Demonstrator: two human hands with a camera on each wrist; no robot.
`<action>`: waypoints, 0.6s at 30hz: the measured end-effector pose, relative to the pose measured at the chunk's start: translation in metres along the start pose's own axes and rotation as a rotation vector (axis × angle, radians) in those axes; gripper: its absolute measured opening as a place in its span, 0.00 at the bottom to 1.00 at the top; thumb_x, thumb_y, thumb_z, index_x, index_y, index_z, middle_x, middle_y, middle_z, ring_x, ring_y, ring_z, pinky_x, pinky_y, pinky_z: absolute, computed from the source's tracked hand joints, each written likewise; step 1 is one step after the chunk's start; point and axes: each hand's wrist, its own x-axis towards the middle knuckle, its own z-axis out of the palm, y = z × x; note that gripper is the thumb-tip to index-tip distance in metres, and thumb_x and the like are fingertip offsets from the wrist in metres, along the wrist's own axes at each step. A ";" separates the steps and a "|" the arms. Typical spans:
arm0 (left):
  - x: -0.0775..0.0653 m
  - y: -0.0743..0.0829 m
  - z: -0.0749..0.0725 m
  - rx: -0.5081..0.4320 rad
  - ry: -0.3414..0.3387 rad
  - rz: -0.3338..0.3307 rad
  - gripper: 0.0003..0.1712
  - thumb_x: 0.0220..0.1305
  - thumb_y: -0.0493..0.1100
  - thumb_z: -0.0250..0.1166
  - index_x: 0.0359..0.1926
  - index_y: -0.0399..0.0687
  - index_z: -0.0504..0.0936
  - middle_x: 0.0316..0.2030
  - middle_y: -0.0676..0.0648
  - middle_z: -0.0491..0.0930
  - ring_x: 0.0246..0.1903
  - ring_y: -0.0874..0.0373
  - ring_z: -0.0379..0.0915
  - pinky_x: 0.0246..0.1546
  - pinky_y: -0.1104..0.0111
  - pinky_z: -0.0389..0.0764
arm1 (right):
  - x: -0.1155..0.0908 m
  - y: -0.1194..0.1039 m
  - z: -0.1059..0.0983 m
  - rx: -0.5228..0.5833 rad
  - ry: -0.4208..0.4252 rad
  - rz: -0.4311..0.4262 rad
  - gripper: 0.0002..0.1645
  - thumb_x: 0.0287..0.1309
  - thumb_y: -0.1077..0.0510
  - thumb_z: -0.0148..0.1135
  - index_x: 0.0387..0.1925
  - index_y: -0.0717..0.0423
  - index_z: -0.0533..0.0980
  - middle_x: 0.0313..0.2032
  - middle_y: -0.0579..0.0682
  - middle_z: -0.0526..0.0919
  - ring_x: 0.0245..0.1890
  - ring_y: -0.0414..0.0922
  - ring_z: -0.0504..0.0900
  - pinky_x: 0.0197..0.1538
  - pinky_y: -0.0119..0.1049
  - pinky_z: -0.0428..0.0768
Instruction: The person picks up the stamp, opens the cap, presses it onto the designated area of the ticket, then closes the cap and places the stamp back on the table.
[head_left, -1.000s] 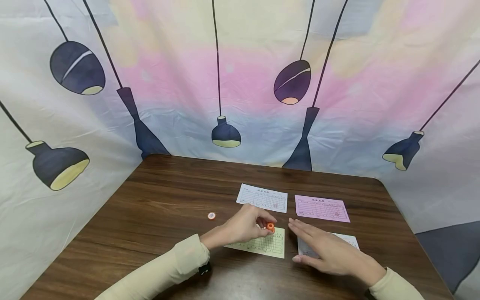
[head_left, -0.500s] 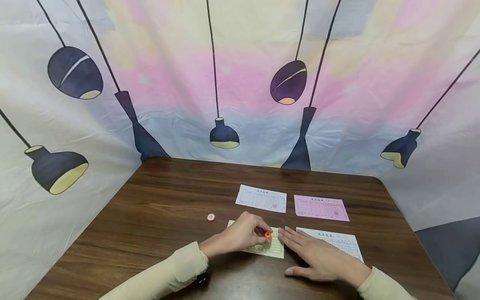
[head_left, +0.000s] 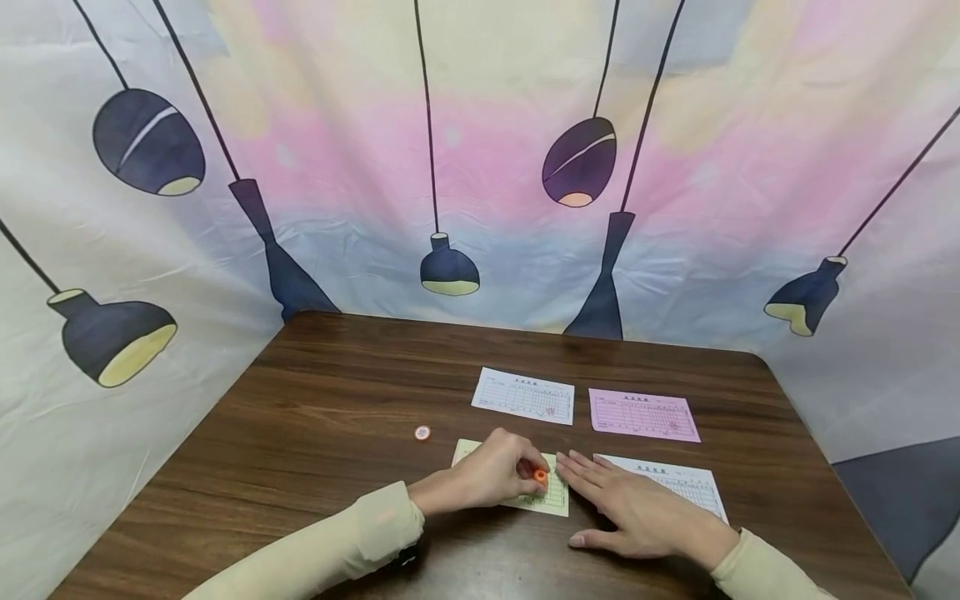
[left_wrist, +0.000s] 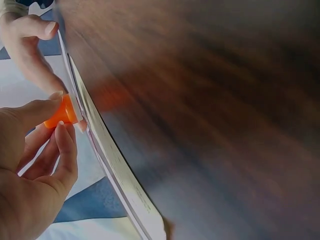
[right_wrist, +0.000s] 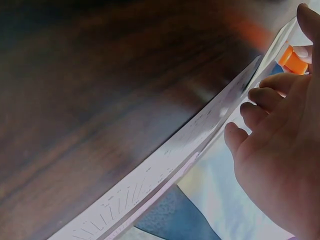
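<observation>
My left hand (head_left: 491,473) pinches a small orange stamp (head_left: 540,477) between thumb and fingers. The stamp stands upright on the right part of a yellow printed slip (head_left: 557,502); in the left wrist view its pale base (left_wrist: 76,108) meets the paper. With fingers straight, my right hand (head_left: 647,515) lies palm down, its fingertips at the slip's right edge. Part of a white form (head_left: 693,483) is covered by that hand. A small round disc (head_left: 422,432), white with an orange rim, lies left of the yellow slip. Whatever is under the stamp is hidden.
Behind the hands lie a white form (head_left: 522,395) and a pink form (head_left: 643,415), each with a reddish mark at its lower right. All rest on a dark wooden table (head_left: 315,400). A cloth backdrop (head_left: 510,150) with printed lamps hangs behind.
My left hand has lowered the stamp from above the yellow slip onto it. My right hand has shifted left, its fingertips now at the slip's edge, uncovering more of the white form.
</observation>
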 end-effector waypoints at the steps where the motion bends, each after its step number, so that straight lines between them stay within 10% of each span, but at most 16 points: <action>1: 0.001 0.000 0.000 0.008 -0.005 0.002 0.08 0.59 0.37 0.79 0.40 0.42 0.93 0.36 0.50 0.91 0.30 0.78 0.78 0.34 0.87 0.77 | 0.000 0.000 0.000 0.005 -0.008 0.004 0.51 0.73 0.24 0.48 0.81 0.53 0.61 0.81 0.50 0.63 0.79 0.53 0.66 0.72 0.53 0.75; 18: 0.010 0.009 0.005 0.077 -0.081 -0.014 0.08 0.60 0.40 0.79 0.42 0.46 0.93 0.33 0.55 0.91 0.27 0.82 0.72 0.31 0.89 0.74 | 0.003 -0.002 -0.005 0.113 -0.123 0.098 0.51 0.71 0.22 0.47 0.84 0.41 0.52 0.83 0.47 0.59 0.79 0.54 0.66 0.72 0.56 0.75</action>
